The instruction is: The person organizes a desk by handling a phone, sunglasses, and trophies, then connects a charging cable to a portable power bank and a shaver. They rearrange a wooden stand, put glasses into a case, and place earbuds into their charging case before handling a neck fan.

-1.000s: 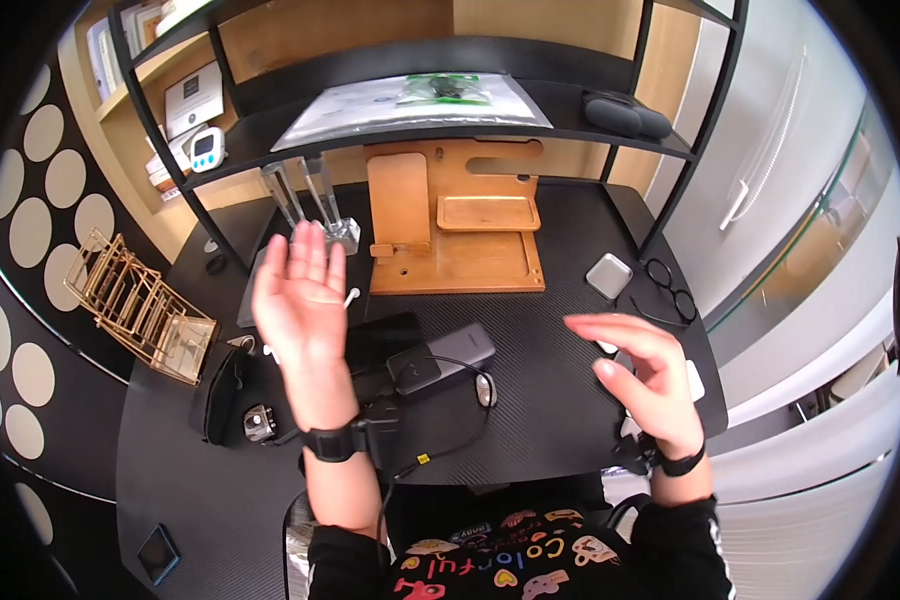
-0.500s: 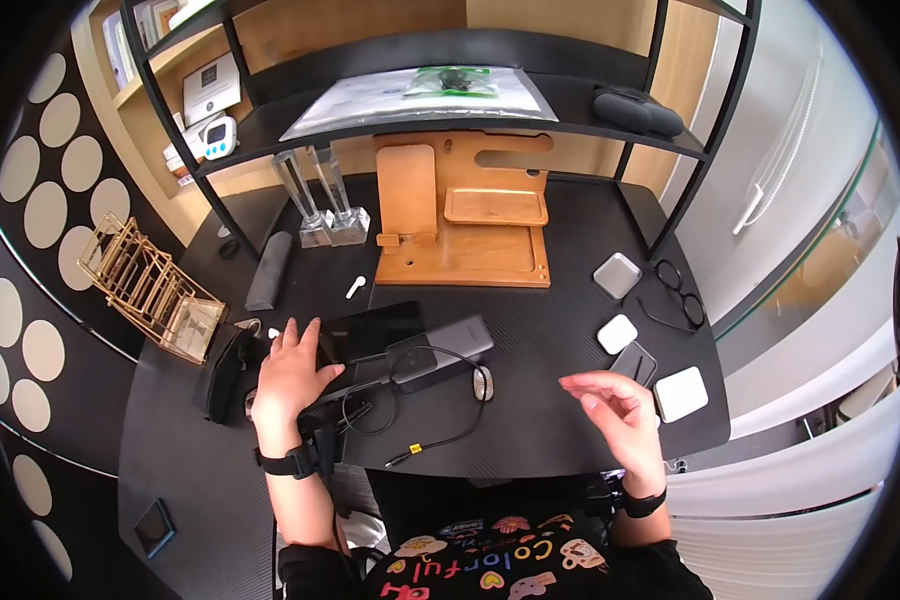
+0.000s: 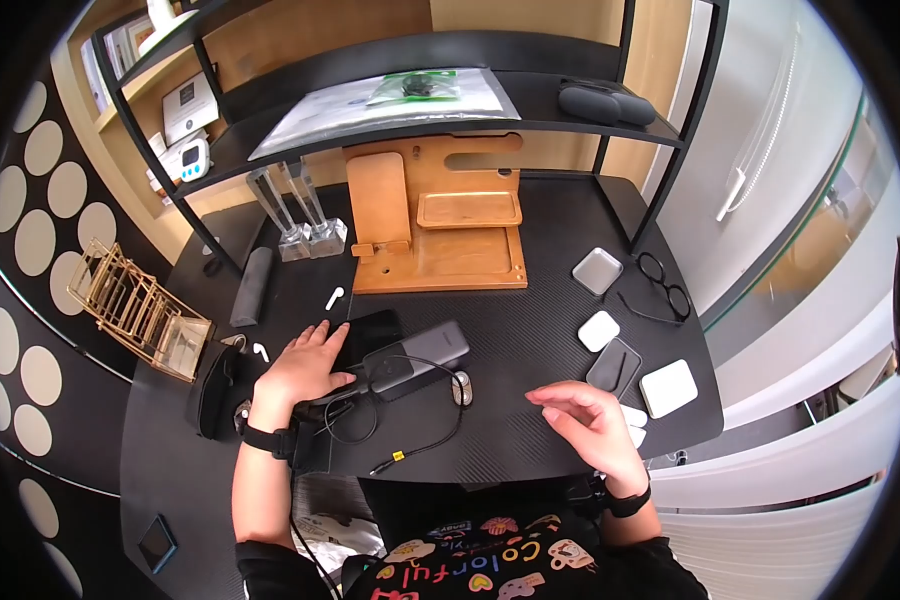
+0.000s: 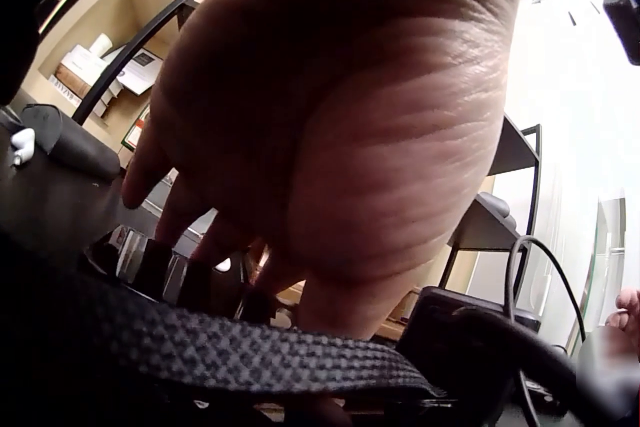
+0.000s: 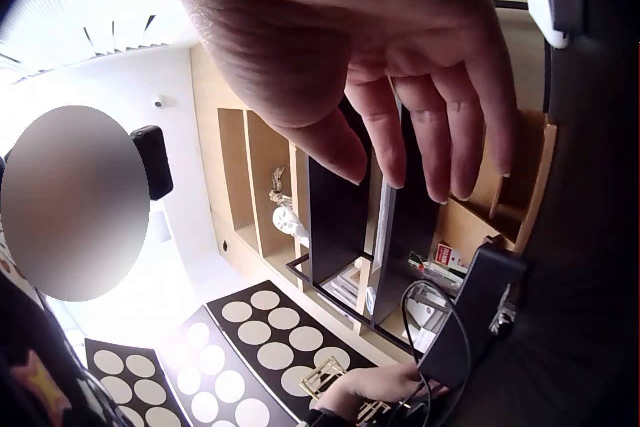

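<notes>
In the head view my left hand [image 3: 305,365] is palm down, fingers spread, over the left part of the desk. Its fingertips overlap the edge of a flat, dark, glossy device [image 3: 375,328]. Just right of the thumb lies a grey power bank [image 3: 440,350] with a black cable [image 3: 440,440] looping toward the front edge. A small silver oval piece [image 3: 462,388] is beside it. My right hand [image 3: 585,425] hovers at the front right, fingers relaxed and gently bent, holding nothing. Near it are a grey rounded case [image 3: 615,368] and a white square case [image 3: 668,389].
A wooden stand [image 3: 440,255] is at the back under a black shelf. White earbuds [image 3: 335,298], a dark grey case [image 3: 253,287] and a black pouch [image 3: 210,390] lie left. Glasses [image 3: 675,298], a silver square box [image 3: 597,271] and a small white case [image 3: 598,331] are right.
My left hand has come down from a raised, palm-up pose, turned palm down, and shifted slightly right toward the dark device. The right hand has lowered and moved left, still holding nothing.
</notes>
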`<control>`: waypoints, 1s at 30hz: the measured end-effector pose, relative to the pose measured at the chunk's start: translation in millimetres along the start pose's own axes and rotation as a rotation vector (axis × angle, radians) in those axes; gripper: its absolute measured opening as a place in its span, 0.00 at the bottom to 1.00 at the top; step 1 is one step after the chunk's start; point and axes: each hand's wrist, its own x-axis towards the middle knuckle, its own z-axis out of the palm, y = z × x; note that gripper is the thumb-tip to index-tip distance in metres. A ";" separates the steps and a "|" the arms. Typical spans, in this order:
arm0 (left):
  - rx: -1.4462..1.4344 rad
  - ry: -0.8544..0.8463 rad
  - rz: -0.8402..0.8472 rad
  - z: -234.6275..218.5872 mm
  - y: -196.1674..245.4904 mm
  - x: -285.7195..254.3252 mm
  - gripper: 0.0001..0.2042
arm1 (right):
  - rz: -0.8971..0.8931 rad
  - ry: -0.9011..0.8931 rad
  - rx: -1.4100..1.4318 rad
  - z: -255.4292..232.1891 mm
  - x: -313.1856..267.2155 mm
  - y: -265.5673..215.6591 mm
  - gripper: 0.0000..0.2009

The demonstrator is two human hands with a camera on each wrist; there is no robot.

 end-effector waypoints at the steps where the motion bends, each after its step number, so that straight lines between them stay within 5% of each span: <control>1: -0.027 0.051 0.038 0.5 -1.7 2.1 0.37 | 0.006 0.000 -0.004 -1.0 -0.2 0.4 0.11; 9: -0.193 0.119 0.119 -15.8 0.4 9.8 0.40 | 0.007 -0.005 -0.038 -0.6 1.0 2.3 0.11; 18: -0.308 0.124 -0.008 -18.7 14.0 10.3 0.44 | 0.008 -0.005 -0.088 -0.3 1.9 6.0 0.11; 21: -0.373 0.251 -0.060 -10.2 9.6 14.6 0.40 | 0.015 -0.011 -0.101 -0.7 2.8 5.8 0.11; 25: -0.658 0.262 0.000 -1.2 -18.9 26.7 0.19 | -0.004 -0.025 -0.101 0.4 5.0 2.5 0.11; 30: -0.840 0.348 -0.036 -5.4 -28.3 22.4 0.12 | -0.003 -0.064 -0.069 4.4 10.5 -6.9 0.11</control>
